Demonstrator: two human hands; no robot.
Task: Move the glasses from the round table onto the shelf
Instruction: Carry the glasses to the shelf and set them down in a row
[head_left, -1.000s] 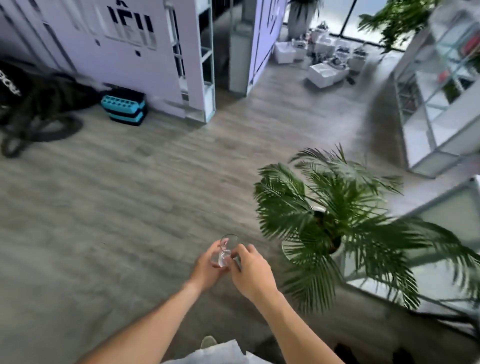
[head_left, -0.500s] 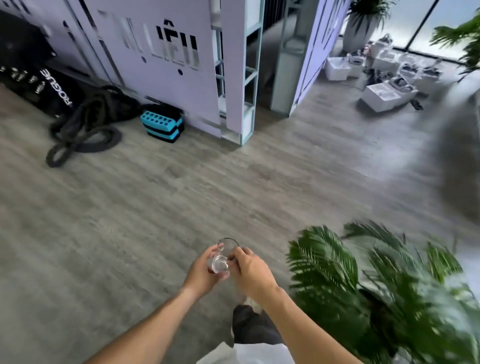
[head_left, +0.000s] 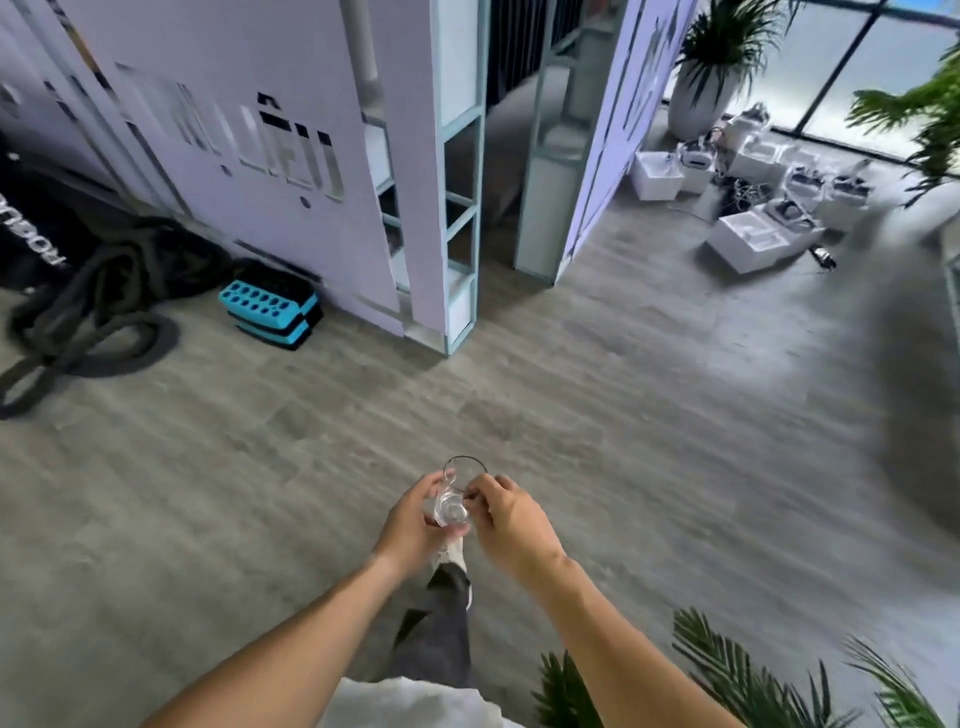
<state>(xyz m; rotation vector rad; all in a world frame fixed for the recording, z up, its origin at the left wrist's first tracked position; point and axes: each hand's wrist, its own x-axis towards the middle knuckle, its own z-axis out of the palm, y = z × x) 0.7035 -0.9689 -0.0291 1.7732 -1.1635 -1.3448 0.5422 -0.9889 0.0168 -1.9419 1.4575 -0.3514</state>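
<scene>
Both hands carry one clear glass (head_left: 457, 491) out in front of the body, above the wood-look floor (head_left: 623, 426). The left hand (head_left: 415, 519) wraps its grip round the glass's side and base; the right hand (head_left: 506, 514) pinches it from the other side, fingers curled onto the wall near the rim. The glass leans slightly away from the person, its open mouth up.

Outward from the glass, the view has swung since a second ago. The palm plant (head_left: 753, 680), then just right of the glass and filling much of the frame, now shows only as fronds low to its right. The open white shelf unit (head_left: 460, 171) beyond the glass has grown larger. The teal block (head_left: 270, 312) lies beyond and left.

I judge the carry well under way, heading for that shelf; placing remains.
</scene>
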